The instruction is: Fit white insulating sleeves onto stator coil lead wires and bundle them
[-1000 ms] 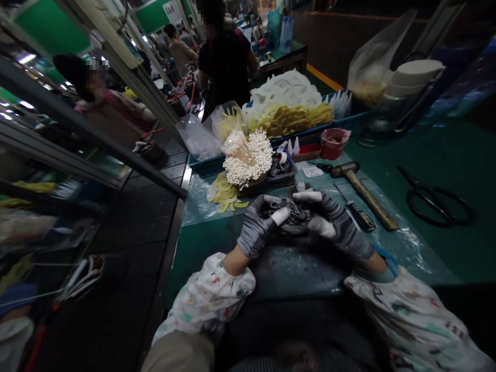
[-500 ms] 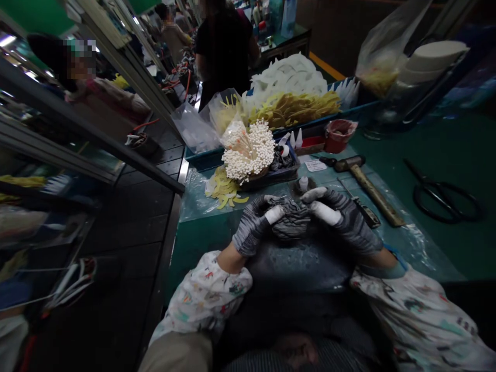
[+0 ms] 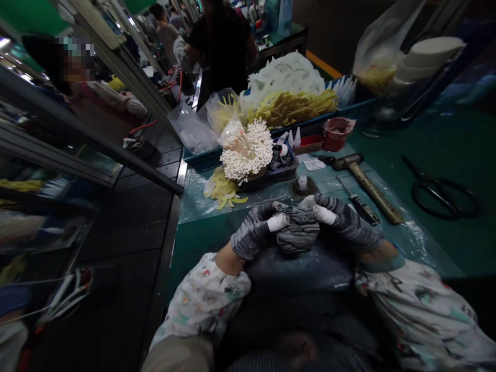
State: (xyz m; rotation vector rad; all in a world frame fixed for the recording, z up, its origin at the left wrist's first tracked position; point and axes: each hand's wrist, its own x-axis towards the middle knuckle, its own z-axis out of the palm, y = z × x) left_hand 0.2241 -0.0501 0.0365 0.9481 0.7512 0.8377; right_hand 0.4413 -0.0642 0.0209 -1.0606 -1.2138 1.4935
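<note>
A grey, pleated piece that looks like cloth (image 3: 298, 230) is held between my two gloved hands, above a dark, shiny surface (image 3: 306, 271). My left hand (image 3: 259, 227) grips its left edge, with the white-wrapped thumb pressed on the front. On the far right corner my right hand (image 3: 328, 211) pinches it between wrapped thumb and fingers. Both hands wear grey striped gloves with white fingertip wrappings. Just beyond the piece stands a small white-capped bottle (image 3: 302, 182). What the piece is exactly, I cannot make out.
Right of my hands lie a screwdriver (image 3: 363, 207), a hammer (image 3: 372, 188) and black scissors (image 3: 442, 194). Ahead are a bundle of white-tipped sticks (image 3: 248, 152), yellow strips (image 3: 222, 188), a red cup (image 3: 338, 133) and a blue tray (image 3: 360, 111) of white and yellow pieces.
The pleated piece has shifted slightly right and lower, its folded front now facing me more. My right hand's fingers have drawn in closer to its top corner. Both hands still hold it.
</note>
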